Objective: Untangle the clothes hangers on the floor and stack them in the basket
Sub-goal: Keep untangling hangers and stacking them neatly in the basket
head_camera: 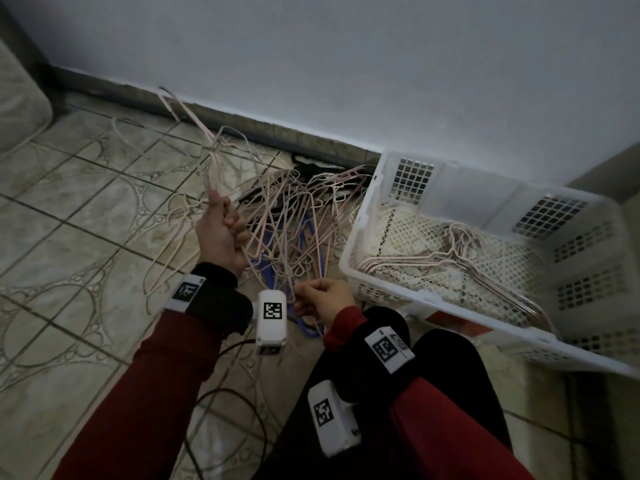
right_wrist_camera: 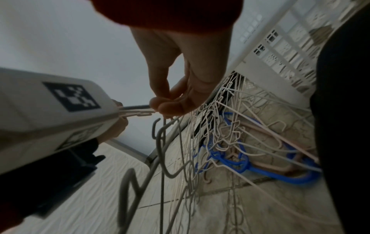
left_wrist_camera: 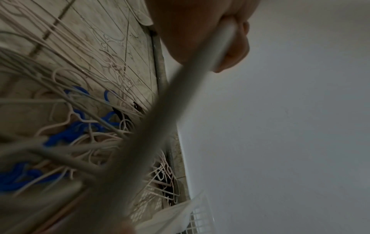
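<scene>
A tangle of thin pale pink hangers [head_camera: 291, 216] with a few blue ones [head_camera: 308, 237] lies on the tiled floor against the wall. My left hand [head_camera: 225, 233] grips a bunch of pink hangers raised above the pile; in the left wrist view its fingers [left_wrist_camera: 226, 47] curl round a pale hanger bar [left_wrist_camera: 180, 95]. My right hand [head_camera: 322, 296] pinches a hanger wire at the pile's near edge; the right wrist view shows its fingertips [right_wrist_camera: 166, 107] closed on pale wire. The white mesh basket [head_camera: 367, 237] stands to the right, with a few pink hangers [head_camera: 450, 258] lying inside.
A grey wall [head_camera: 381, 64] and dark skirting run behind the pile. A pale mattress edge [head_camera: 17, 98] lies at the far left. A black cable [head_camera: 221, 396] loops on the floor by my left arm. My dark-clothed knee [head_camera: 398, 375] sits beside the basket.
</scene>
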`<state>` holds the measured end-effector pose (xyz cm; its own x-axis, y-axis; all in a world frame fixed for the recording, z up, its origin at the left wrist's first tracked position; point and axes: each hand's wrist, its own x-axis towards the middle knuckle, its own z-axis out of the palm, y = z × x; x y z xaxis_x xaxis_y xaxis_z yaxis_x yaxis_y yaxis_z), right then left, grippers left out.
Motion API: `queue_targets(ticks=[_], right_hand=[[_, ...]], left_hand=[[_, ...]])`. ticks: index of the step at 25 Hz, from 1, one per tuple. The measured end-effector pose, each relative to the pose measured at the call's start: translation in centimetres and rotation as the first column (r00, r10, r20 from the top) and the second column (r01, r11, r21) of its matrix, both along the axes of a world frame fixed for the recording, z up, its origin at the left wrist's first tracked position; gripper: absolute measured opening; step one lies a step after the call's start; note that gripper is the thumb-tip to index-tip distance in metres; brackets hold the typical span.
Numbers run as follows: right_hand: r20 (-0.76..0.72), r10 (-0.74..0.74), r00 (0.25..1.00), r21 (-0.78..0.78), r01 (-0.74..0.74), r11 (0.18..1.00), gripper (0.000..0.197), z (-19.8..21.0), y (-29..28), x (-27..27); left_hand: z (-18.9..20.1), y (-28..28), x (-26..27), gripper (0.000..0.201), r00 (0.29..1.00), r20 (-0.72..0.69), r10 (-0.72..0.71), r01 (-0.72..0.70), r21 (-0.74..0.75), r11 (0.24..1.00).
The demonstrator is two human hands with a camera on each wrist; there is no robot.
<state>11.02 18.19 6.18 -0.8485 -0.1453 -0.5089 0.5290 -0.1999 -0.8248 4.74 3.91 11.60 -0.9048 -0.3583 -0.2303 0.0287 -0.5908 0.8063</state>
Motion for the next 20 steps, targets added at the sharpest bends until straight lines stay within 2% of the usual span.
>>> queue_targets(ticks=[3, 6, 7, 9, 13, 15, 17, 20], right_hand=[[0.035, 0.015, 0.999, -0.02, -0.014, 1.0, 0.027, -0.3, 0.5, 0.3], [0.071, 0.177, 0.982, 0.077, -0.182, 0.98, 0.015, -0.7, -0.6, 1.7], [0.086, 0.205, 0.975, 0.092, -0.213, 0.973, 0.02, -0.8, -1.1, 2.2], [0.099, 0.158, 0.982, 0.068, -0.165, 0.984, 0.015, -1.2, -1.2, 2.1], [0.01, -0.046, 0.999, 0.003, 0.046, 0.999, 0.027, -1.1, 1.4, -1.5], [-0.029, -0.076, 0.997, 0.003, 0.076, 0.997, 0.027, -0.1, 1.8, -3.3], [-0.067, -0.02, 0.998, 0.018, 0.021, 1.0, 0.027, 1.3, 1.8, -4.3], [-0.243, 0.097, 0.965, 0.196, -0.049, 0.979, 0.018, 3.0, 2.1, -5.1]], left_hand=[[-0.2, 0.7, 0.0, 0.036, 1.0, -0.025, -0.002, 0.002, 0.022, 1.0], [0.6, 1.9, -0.9, 0.036, 0.997, -0.069, 0.018, -0.014, 0.055, 0.998], [1.1, 2.0, -1.3, 0.037, 0.996, -0.083, 0.021, -0.015, 0.064, 0.998], [1.9, 1.5, -2.0, 0.038, 0.995, -0.098, 0.001, 0.005, 0.061, 0.998], [2.7, -0.9, -1.2, 0.039, 0.99, -0.113, -0.084, 0.093, 0.086, 0.992], [2.7, -1.0, -0.5, 0.04, 0.985, -0.097, -0.143, 0.151, 0.08, 0.985], [2.7, -0.1, 0.2, 0.04, 0.971, -0.053, -0.233, 0.235, 0.027, 0.972], [1.4, 2.7, 2.1, 0.033, 0.908, 0.006, -0.419, 0.413, -0.18, 0.893]])
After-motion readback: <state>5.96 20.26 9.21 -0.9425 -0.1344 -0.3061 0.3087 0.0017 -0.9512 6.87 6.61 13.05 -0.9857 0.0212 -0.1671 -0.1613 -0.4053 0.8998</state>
